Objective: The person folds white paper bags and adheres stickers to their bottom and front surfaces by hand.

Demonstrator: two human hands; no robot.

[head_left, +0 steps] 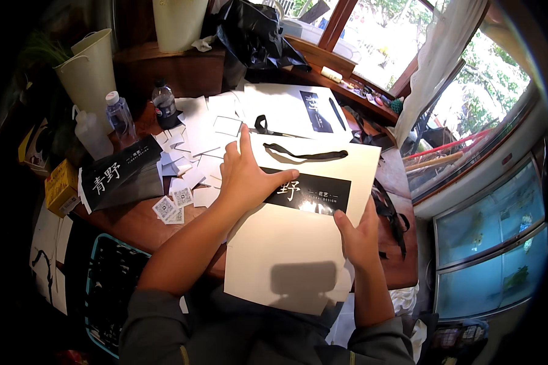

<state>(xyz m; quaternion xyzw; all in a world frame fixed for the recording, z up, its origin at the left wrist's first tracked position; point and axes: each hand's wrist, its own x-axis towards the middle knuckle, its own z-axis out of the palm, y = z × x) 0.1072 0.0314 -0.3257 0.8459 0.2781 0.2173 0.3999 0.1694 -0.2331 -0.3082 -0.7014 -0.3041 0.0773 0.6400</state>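
A cream paper bag (pixel 283 246) with a black ribbon handle (pixel 304 155) is tilted up in front of me. Across its upper part lies a black label (pixel 316 193) with pale print. My left hand (pixel 246 176) grips the bag's left edge, its thumb on the label and its index finger pointing up. At the right edge, my right hand (pixel 360 237) holds the bag with the thumb by the label's lower right corner; its other fingers are mostly hidden behind. Beyond it, another cream paper bag (pixel 274 100) with a black label lies on the table.
Left on the table (pixel 122 226) are black labels (pixel 125 173), white paper pieces (pixel 198 128), small printed cards (pixel 167 208), bottles (pixel 120 118) and a yellow box (pixel 62 188). A teal-rimmed basket (pixel 94 267) stands low left. Black ribbons (pixel 396 213) lie at the right edge.
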